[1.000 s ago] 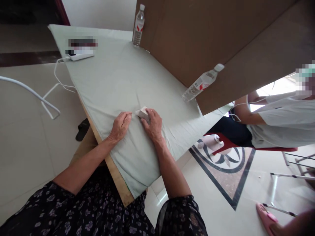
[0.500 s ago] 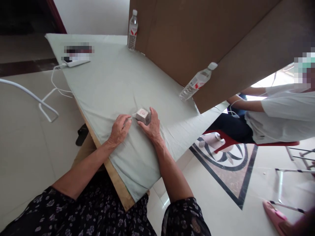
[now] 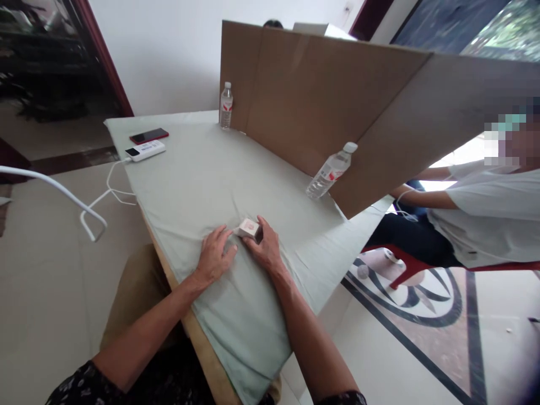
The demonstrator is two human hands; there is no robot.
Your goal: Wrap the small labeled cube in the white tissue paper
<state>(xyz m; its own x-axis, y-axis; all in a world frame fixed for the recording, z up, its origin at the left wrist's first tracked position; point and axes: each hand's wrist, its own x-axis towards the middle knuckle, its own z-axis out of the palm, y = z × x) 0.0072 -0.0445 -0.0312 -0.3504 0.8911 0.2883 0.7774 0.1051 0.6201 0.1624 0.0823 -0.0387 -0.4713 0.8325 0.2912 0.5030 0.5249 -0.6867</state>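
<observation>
A small box (image 3: 248, 228) with a pale printed top and greyish sides rests on the cloth-covered table (image 3: 198, 169). My right hand (image 3: 265, 244) grips it from the right, thumb in front and fingers behind. What looks like clear wrapping sticks out at the box's left side. Just left of it, my left hand (image 3: 216, 254) lies on the cloth with its fingers apart, its fingertips close to the wrapping; nothing is held in it.
Two water bottles, one upright (image 3: 226, 107) and one leaning (image 3: 331, 171), stand against a cardboard panel (image 3: 304, 101). A phone (image 3: 149, 135) and a white cabled device (image 3: 145, 151) lie at the far left. A seated person (image 3: 493, 208) is at the right.
The view has tilted up, so the table sits lower in it and the panel's top edge shows. My left fingers have spread a little; my right hand stays on the box.
</observation>
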